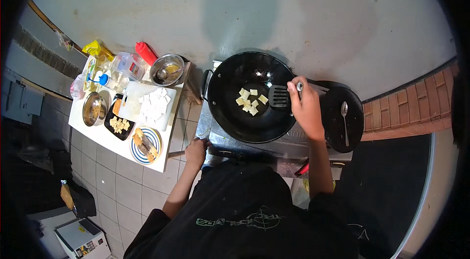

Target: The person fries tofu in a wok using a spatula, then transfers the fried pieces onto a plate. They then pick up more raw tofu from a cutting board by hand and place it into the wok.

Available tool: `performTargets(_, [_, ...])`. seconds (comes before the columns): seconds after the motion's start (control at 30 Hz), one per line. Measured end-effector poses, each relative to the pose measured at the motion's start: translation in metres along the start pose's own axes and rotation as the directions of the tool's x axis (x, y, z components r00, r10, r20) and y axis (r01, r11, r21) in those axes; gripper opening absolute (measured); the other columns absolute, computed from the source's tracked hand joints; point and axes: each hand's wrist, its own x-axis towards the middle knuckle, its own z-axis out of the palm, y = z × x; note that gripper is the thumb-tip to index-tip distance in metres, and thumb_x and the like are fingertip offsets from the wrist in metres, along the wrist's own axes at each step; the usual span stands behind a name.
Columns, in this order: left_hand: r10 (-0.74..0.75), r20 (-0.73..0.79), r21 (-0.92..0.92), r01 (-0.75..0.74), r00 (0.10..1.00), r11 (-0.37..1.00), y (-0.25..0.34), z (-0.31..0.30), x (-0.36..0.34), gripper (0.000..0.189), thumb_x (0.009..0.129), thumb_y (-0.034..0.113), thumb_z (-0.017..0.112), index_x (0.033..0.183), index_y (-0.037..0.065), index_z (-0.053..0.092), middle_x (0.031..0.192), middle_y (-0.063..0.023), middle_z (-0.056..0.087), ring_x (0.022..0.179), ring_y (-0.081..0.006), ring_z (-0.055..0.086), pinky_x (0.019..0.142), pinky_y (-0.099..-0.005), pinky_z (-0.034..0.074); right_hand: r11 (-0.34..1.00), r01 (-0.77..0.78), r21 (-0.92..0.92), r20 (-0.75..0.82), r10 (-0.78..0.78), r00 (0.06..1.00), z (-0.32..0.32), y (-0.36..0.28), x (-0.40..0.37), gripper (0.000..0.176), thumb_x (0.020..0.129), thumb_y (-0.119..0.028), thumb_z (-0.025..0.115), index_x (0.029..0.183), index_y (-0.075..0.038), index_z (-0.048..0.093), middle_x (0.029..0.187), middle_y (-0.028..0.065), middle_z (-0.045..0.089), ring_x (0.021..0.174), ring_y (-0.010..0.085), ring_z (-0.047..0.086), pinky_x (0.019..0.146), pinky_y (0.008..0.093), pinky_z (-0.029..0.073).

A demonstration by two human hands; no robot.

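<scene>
A black wok [230,112] sits on the metal stove [289,149], with several pale square pieces [252,101] grouped in its middle. My right hand [303,105] is closed on the handle of a black slotted spatula [278,96], whose head is inside the wok, just right of the pieces. Near the stove's front left corner, my left hand [197,151] is closed at the edge, below the wok; whatever its fingers hold is too small to make out.
Left, a white table [117,142] bears a cutting board [131,112] with white pieces, a black tray [117,132], a striped plate [133,149], metal bowls [167,69] and a red bottle [146,52]. Right of the wok, a spoon [345,122] rests on a black pan [335,134].
</scene>
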Motion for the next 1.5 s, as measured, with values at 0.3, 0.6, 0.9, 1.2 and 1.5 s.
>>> performTargets(0.3, [-0.005,-0.060,-0.063,0.001,0.998,0.998,-0.007,0.015,0.001,0.027,0.090,0.036,0.058,0.085,0.012,0.069,0.083,-0.0130,0.066,0.079,-0.0352,0.066,0.067,-0.0484,0.051,0.995,0.069,-0.070,0.046,-0.066,0.997,-0.001,0.012,0.016,0.024,0.096,-0.025,0.055,0.088,-0.003,0.050,0.071,0.0187,0.055,0.067,0.0424,0.054,0.058,0.0424,0.042])
performTargets(0.6, [-0.051,0.016,-0.053,0.051,0.999,0.997,0.002,0.003,-0.001,0.026,0.091,0.035,0.057,0.086,0.012,0.070,0.086,-0.0117,0.065,0.082,-0.0338,0.066,0.069,-0.0476,0.051,0.910,-0.208,0.360,0.101,0.184,0.978,0.017,0.054,0.003,0.034,0.095,-0.024,0.058,0.072,0.000,0.050,0.059,0.0042,0.057,0.052,0.0087,0.044,0.050,0.0288,0.035])
performTargets(0.9, [0.002,0.027,-0.010,-0.002,1.000,1.000,-0.005,0.004,0.003,0.027,0.091,0.037,0.057,0.087,0.013,0.070,0.085,-0.0126,0.066,0.083,-0.0351,0.066,0.069,-0.0478,0.051,0.810,-0.387,0.440,0.241,0.309,0.920,0.032,0.055,-0.016,0.037,0.096,-0.029,0.057,0.071,-0.001,0.057,0.058,0.0001,0.052,0.047,0.0058,0.051,0.041,0.0220,0.037])
performTargets(1.2, [-0.002,0.011,-0.011,0.002,1.000,1.000,-0.008,0.008,0.005,0.025,0.091,0.037,0.058,0.091,0.015,0.070,0.092,-0.0132,0.066,0.084,-0.0365,0.065,0.069,-0.0490,0.052,0.676,-0.434,0.596,0.240,0.365,0.899,0.053,0.064,-0.026,0.036,0.097,-0.027,0.055,0.075,0.001,0.057,0.071,0.0051,0.056,0.049,0.0099,0.055,0.041,0.0236,0.042])
performTargets(1.5, [0.020,-0.009,0.024,-0.020,1.000,1.000,-0.005,0.006,0.003,0.025,0.090,0.037,0.058,0.096,0.017,0.072,0.094,-0.0127,0.067,0.086,-0.0349,0.066,0.071,-0.0479,0.053,0.616,-0.620,0.486,0.431,0.448,0.783,0.047,0.046,-0.024,0.029,0.099,-0.025,0.049,0.102,0.000,0.064,0.076,0.0076,0.057,0.055,0.0125,0.058,0.045,0.0242,0.048])
